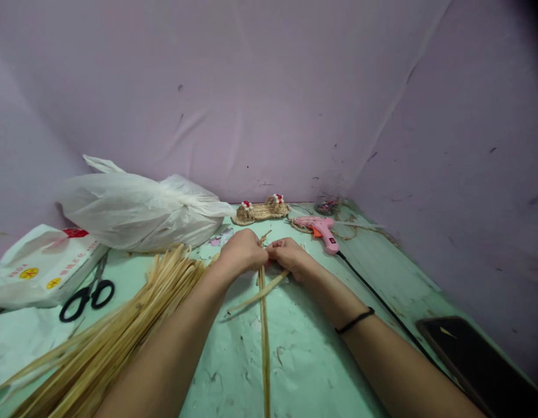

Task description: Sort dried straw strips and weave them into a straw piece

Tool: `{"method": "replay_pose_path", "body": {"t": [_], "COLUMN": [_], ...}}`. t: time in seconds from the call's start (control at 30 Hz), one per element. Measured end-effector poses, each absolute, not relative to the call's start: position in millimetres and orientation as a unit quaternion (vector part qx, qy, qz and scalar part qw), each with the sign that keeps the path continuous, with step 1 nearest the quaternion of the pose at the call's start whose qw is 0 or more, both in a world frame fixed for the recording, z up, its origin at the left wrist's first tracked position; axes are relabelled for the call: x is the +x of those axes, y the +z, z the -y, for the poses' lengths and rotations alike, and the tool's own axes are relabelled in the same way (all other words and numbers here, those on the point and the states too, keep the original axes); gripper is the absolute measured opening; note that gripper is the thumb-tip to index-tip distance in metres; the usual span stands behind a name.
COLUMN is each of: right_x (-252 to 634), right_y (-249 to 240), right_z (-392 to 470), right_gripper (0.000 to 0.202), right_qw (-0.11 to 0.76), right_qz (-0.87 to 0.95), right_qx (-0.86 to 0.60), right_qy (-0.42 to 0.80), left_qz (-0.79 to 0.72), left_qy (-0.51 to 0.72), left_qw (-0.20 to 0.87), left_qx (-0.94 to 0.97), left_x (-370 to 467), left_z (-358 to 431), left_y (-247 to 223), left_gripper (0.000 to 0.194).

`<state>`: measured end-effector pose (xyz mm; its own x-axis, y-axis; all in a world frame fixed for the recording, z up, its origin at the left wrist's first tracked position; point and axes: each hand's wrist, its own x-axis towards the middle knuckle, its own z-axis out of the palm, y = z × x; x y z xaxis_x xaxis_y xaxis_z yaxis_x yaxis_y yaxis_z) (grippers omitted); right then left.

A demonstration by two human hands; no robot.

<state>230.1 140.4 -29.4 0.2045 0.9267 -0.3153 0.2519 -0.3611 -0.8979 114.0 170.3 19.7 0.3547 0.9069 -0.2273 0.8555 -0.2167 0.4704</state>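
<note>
Both hands meet over the middle of the green table (pixel 304 348). My left hand (pixel 245 251) is closed, its fingertips pinched at the upper part of a straw strip (pixel 264 342) that runs down toward the near edge. Close beside it, my right hand (pixel 290 255) is also closed, and a second straw strip (pixel 255 297) slants out from under it to the lower left, crossing the first. A short twisted end (pixel 265 235) pokes up between the hands. To the left lies a large bundle of dry straw strips (pixel 121 331), partly behind my left forearm.
Black-handled scissors (pixel 88 297), a printed white bag (pixel 46 264) and a stuffed white plastic bag (pixel 142 209) lie left. Woven sandals (pixel 262 211) with red-and-white beads stand behind. A pink glue gun (pixel 318 226), its black cord (pixel 382 299) and a dark phone (pixel 473 360) are right.
</note>
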Motion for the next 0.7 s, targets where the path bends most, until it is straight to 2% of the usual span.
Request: {"method": "replay_pose_path", "body": {"t": [0.1,0.23,0.37,0.43,0.57,0.63,0.7], "right_x": [230.7,231.2,232.1,233.4,236.9,238.0,238.5], "right_y": [-31.4,-31.3,-31.3,-31.3,-30.3,-30.1,-30.5], "right_z": [-141.4,-141.4,-140.3,-139.9,-140.3,-140.9,-141.5], "right_gripper": [0.004,0.011,0.015,0.013,0.010,0.010,0.009], "right_qw": [0.385,0.400,0.403,0.403,0.404,0.405,0.404], "right_qz": [0.416,0.396,0.377,0.379,0.399,0.405,0.410], "right_qx": [-0.671,-0.665,-0.672,-0.667,-0.641,-0.632,-0.626], "right_qy": [0.478,0.491,0.493,0.499,0.516,0.522,0.526], "left_qz": [-0.571,-0.553,-0.534,-0.518,-0.556,-0.596,-0.599], "left_qy": [0.044,0.026,0.040,0.039,0.093,0.163,0.176], "left_qw": [0.197,0.199,0.178,0.225,0.443,0.497,0.537], "left_qx": [0.796,0.808,0.826,0.824,0.697,0.609,0.567], "left_x": [119.5,123.9,127.4,126.2,115.8,111.1,109.9], "left_z": [-158.6,-150.8,-146.8,-148.6,-164.0,-172.6,-177.7], "left_y": [24.9,21.7,14.3,15.6,27.2,30.2,27.7], "left_gripper": [0.017,0.025,0.023,0.016,0.003,0.002,0.003]}}
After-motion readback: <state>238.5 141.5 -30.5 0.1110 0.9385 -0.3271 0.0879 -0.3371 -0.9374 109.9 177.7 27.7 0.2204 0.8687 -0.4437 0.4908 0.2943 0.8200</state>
